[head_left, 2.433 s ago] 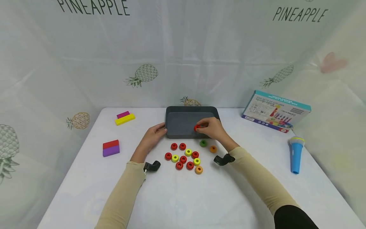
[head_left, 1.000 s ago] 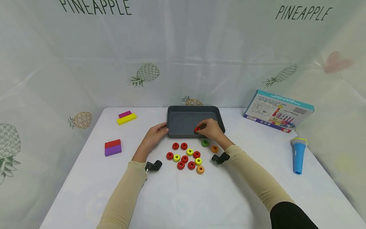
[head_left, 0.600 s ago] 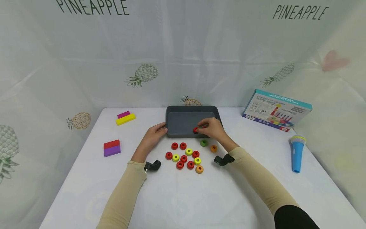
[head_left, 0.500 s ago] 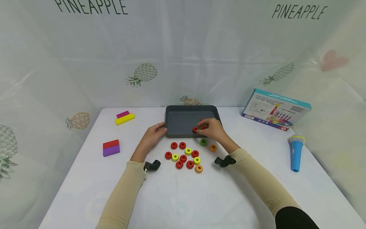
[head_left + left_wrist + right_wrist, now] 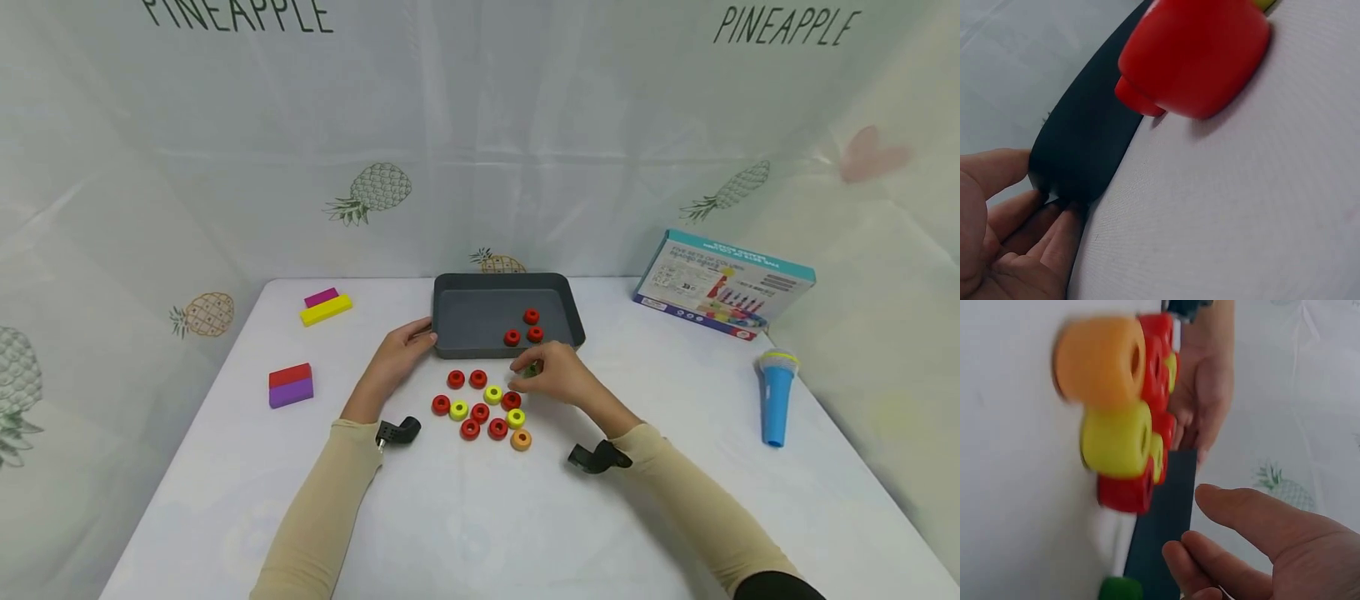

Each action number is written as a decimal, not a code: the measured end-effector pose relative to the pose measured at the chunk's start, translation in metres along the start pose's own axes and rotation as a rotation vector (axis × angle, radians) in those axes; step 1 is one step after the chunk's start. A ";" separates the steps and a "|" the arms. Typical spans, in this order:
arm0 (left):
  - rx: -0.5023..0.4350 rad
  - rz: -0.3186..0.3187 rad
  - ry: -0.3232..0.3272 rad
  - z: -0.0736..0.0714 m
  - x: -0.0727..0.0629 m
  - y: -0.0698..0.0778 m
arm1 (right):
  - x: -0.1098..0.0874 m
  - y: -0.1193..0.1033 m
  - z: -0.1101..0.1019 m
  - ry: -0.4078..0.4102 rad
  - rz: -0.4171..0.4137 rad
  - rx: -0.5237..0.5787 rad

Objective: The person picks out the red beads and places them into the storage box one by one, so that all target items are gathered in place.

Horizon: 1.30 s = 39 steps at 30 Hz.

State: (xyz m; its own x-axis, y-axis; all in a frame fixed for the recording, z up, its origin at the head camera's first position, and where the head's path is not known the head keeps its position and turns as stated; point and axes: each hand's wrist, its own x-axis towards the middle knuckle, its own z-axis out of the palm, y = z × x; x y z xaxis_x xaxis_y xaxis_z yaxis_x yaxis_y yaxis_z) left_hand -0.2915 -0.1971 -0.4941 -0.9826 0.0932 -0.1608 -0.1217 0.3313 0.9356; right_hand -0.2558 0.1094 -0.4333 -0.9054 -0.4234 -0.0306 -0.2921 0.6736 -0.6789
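My left hand [image 5: 395,360] grips the left side of the dark grey tray [image 5: 472,317], thumb and fingertips at its front corner. In the left wrist view the thumb [image 5: 1000,169] meets the tray's edge. Three red beads [image 5: 532,317] lie inside the tray on the right. In front of it my right hand [image 5: 561,373] is over the green bead [image 5: 532,369], which it partly covers. The right wrist view shows its thumb [image 5: 1254,512] and fingers apart, nothing between them, with the green bead [image 5: 1120,589] below. The loose orange bead near it is hidden.
Several red, yellow and orange beads [image 5: 480,412] are grouped before the tray. Coloured blocks [image 5: 291,386] lie to the left, with a yellow bar [image 5: 326,310] farther back. A printed box [image 5: 723,283] and a blue toy microphone [image 5: 777,404] are on the right.
The right hand has let go of a red bead in the tray, leaving three red ones in view there, and has moved back toward me over the green bead. The left hand stays put.
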 end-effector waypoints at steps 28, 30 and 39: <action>-0.014 -0.004 0.000 -0.002 -0.003 0.005 | -0.012 -0.001 0.025 -0.026 0.043 -0.038; -0.019 -0.001 -0.001 -0.001 -0.003 0.005 | -0.012 -0.001 0.026 -0.025 0.046 -0.040; -0.018 -0.001 0.001 0.000 -0.003 0.003 | -0.014 -0.002 0.022 -0.034 0.020 -0.047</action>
State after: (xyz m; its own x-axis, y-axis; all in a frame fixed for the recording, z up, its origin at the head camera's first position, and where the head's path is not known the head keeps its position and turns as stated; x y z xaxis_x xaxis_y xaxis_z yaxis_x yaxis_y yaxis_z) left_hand -0.2891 -0.1963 -0.4903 -0.9825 0.0921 -0.1617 -0.1254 0.3145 0.9409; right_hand -0.2356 0.1009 -0.4473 -0.9002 -0.4298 -0.0694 -0.2892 0.7094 -0.6427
